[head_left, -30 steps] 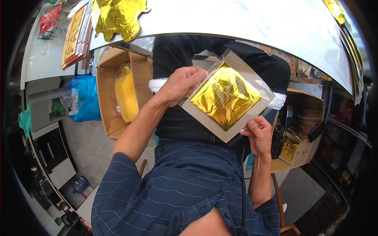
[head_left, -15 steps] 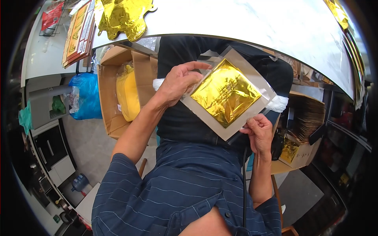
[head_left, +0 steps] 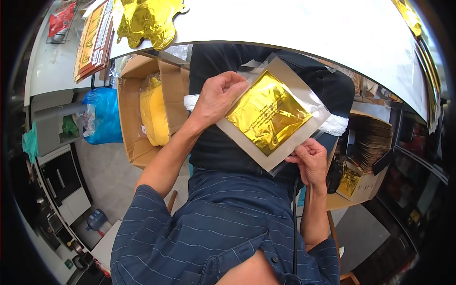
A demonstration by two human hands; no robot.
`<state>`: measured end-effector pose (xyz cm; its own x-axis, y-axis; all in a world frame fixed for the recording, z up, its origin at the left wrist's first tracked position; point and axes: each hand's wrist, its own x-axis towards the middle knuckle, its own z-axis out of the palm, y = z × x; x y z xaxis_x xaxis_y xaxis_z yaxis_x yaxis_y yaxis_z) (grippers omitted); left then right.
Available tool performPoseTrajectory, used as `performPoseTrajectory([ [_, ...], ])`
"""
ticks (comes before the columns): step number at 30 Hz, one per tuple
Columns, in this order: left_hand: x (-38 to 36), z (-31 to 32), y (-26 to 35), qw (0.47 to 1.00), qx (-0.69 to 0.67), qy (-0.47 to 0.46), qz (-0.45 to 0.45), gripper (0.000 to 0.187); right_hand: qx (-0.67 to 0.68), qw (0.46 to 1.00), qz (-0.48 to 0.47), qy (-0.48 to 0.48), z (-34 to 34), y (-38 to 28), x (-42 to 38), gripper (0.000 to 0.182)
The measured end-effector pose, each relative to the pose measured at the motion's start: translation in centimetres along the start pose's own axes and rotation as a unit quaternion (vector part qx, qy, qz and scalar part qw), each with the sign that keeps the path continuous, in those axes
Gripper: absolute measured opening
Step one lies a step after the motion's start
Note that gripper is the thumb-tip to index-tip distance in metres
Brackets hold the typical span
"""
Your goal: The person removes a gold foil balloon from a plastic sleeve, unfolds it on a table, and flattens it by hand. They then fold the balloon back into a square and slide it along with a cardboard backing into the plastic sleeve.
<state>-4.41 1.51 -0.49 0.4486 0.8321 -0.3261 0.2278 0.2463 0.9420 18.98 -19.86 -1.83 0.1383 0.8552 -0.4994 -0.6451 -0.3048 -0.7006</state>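
Over my lap is a clear plastic sleeve (head_left: 316, 107) with a greyish card inside and a folded gold foil balloon (head_left: 270, 114) on top of the card. Small dark print shows across the wrinkled foil. My left hand (head_left: 219, 97) pinches the sleeve's upper left edge between thumb and fingers. At the lower right edge, my right hand (head_left: 311, 161) grips the plastic with thumb and forefinger. The sleeve is turned so that its corners point up, down and sideways.
A white table (head_left: 285, 26) spans the front, with gold foil pieces (head_left: 145, 21) and printed cards (head_left: 95, 40) at its left. Beside my left leg stands a cardboard box (head_left: 130, 109) holding a yellow bundle (head_left: 154, 116), near a blue bag (head_left: 102, 116). To the right, a box (head_left: 365, 187) holds stacked cards.
The sleeve has shifted slightly left and tilted, so the print on the foil reads more clearly. My left hand's fingers have closed in on its edge; my right hand stays at the lower edge.
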Motion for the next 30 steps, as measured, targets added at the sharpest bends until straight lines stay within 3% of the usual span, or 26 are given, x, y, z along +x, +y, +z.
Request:
performPoseTrajectory([
  [7, 0.0, -1.1, 0.6, 0.992, -0.103, -0.044, -0.061, 0.026, -0.005, 1.0, 0.006, 0.025, -0.1, 0.1, 0.0, 0.019],
  [12, 0.0, -1.4, 0.6, 0.998, -0.006, -0.047, -0.038, 0.027, -0.026, 0.999, 0.015, 0.027, -0.1, 0.2, -0.1, 0.019],
  [22, -0.4, -0.6, 0.8, 0.999, 0.031, -0.025, -0.003, 0.03, -0.025, 0.999, 0.03, -0.014, 0.5, -0.1, -0.5, 0.022],
  [24, -0.1, -0.7, 0.1, 0.998, -0.035, -0.056, -0.005, 0.032, -0.02, 0.999, 0.02, -0.022, 0.3, 0.1, -0.5, 0.021],
  [28, 0.1, -1.7, -0.3, 0.997, -0.03, -0.073, -0.005, 0.031, -0.025, 0.999, 0.015, -0.029, -0.1, 0.4, -0.6, 0.02],
  [30, 0.2, -2.4, -0.8, 0.982, -0.143, -0.12, -0.008, 0.031, -0.027, 0.999, 0.014, -0.017, -0.1, 0.4, -0.6, 0.017],
])
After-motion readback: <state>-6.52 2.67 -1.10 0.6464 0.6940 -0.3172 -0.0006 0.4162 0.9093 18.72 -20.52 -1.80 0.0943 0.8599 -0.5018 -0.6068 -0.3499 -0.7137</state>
